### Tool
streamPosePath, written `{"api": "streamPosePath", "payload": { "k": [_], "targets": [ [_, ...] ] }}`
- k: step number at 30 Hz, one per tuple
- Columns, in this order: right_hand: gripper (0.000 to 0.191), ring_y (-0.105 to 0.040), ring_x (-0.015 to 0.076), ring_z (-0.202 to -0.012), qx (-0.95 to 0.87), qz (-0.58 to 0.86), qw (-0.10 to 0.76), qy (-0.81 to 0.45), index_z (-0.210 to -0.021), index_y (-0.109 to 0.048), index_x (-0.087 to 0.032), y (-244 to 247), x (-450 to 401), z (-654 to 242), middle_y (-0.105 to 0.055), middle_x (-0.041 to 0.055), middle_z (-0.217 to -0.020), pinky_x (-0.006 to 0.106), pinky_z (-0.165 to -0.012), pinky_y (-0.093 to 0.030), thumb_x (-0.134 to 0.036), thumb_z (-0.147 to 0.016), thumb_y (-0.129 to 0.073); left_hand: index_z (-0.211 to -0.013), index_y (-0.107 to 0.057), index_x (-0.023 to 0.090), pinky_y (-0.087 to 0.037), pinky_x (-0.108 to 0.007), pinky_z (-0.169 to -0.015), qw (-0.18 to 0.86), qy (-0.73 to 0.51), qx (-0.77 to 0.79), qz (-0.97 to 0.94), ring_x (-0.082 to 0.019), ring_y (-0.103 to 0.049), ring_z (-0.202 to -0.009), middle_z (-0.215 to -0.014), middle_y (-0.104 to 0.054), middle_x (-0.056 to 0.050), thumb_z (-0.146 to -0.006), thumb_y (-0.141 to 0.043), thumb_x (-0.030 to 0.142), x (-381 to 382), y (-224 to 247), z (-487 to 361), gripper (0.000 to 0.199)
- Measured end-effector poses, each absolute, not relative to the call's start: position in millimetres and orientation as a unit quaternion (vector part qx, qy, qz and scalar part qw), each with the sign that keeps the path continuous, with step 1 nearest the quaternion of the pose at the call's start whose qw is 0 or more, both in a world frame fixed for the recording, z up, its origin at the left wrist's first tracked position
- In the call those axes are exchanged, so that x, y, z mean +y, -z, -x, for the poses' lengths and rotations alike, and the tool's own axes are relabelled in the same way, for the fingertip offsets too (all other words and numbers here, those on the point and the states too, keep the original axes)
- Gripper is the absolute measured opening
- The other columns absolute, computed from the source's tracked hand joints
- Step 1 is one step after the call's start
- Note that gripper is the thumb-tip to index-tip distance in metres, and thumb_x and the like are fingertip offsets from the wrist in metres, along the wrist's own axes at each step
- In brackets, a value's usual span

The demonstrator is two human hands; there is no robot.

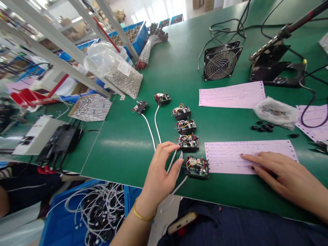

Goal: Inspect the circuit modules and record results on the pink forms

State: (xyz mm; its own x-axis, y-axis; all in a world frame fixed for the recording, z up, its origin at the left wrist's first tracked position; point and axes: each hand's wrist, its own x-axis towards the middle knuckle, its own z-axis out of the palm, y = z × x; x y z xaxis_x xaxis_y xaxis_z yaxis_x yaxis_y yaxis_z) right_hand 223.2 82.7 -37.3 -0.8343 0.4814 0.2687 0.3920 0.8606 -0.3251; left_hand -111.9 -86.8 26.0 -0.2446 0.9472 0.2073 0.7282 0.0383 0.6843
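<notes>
My left hand [162, 169] reaches over the white cables, its fingertips at the left edge of a small black box with an exposed circuit board [189, 142]. Its thumb stands apart from the fingers, beside a white cable. Nearer the table edge lies another open circuit box [197, 167] with red and yellow wires. Further back, more such boxes [186, 126] form a column, and a black plug piece [140, 107] lies to their left. My right hand [279, 171] rests with fingers stretched out on a pink printed sheet [230, 157] and holds nothing.
A small fan [221, 61] and a black stand [276, 68] are at the back right. Small black parts [265, 127] lie near a plastic bag [276, 111]. A bag of metal pieces [123, 75] stands back left. Below the edge sits a blue bin [58, 218] of cables.
</notes>
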Motion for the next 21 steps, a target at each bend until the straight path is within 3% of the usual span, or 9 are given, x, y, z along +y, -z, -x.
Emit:
{"api": "streamPosePath", "payload": {
  "k": [3, 10, 18, 21],
  "targets": [
    [0.038, -0.075, 0.0252, -0.095, -0.951, 0.223, 0.175, -0.125, -0.138, -0.064, -0.026, 37.8, 83.6, -223.0, -0.077, 0.0082, -0.113, 0.039, -0.080, -0.061, -0.035, -0.106, -0.046, -0.129, -0.054, 0.020, -0.056, -0.044, -0.093, 0.192, -0.327, 0.733, -0.564, -0.025, -0.063, -0.112, -0.123, -0.065, -0.011, -0.097, -0.063, 0.030, -64.8, -16.7, 127.0, 0.034],
    [0.038, -0.075, 0.0250, -0.096, -0.953, 0.223, 0.172, -0.110, -0.138, -0.063, -0.025, 40.8, 83.8, -225.1, -0.077, 0.0096, -0.115, 0.041, -0.080, -0.062, -0.037, -0.107, -0.045, -0.121, -0.057, 0.017, -0.051, -0.050, -0.099, 0.245, -0.284, 0.738, -0.561, -0.027, -0.059, -0.109, -0.114, -0.061, -0.009, -0.086, -0.077, 0.035, -41.4, -9.9, 135.2, 0.044],
    [0.039, -0.075, 0.0258, -0.098, -0.947, 0.235, 0.175, -0.130, -0.139, -0.064, -0.027, 41.1, 82.5, -226.3, -0.077, 0.0082, -0.115, 0.042, -0.083, -0.062, -0.038, -0.106, -0.047, -0.118, -0.050, 0.020, -0.055, -0.046, -0.095, 0.260, -0.320, 0.716, -0.563, -0.024, -0.062, -0.105, -0.114, -0.061, -0.007, -0.078, -0.083, 0.018, -47.2, -13.4, 120.6, 0.052],
    [0.038, -0.075, 0.0255, -0.097, -0.946, 0.234, 0.179, -0.132, -0.138, -0.065, -0.028, 39.9, 81.7, -225.9, -0.077, 0.0080, -0.115, 0.041, -0.082, -0.062, -0.037, -0.106, -0.047, -0.125, -0.048, 0.020, -0.054, -0.048, -0.099, 0.185, -0.333, 0.689, -0.617, -0.027, -0.061, -0.114, -0.122, -0.062, -0.010, -0.082, -0.076, 0.011, -50.9, -19.1, 113.8, 0.052]
  ]
}}
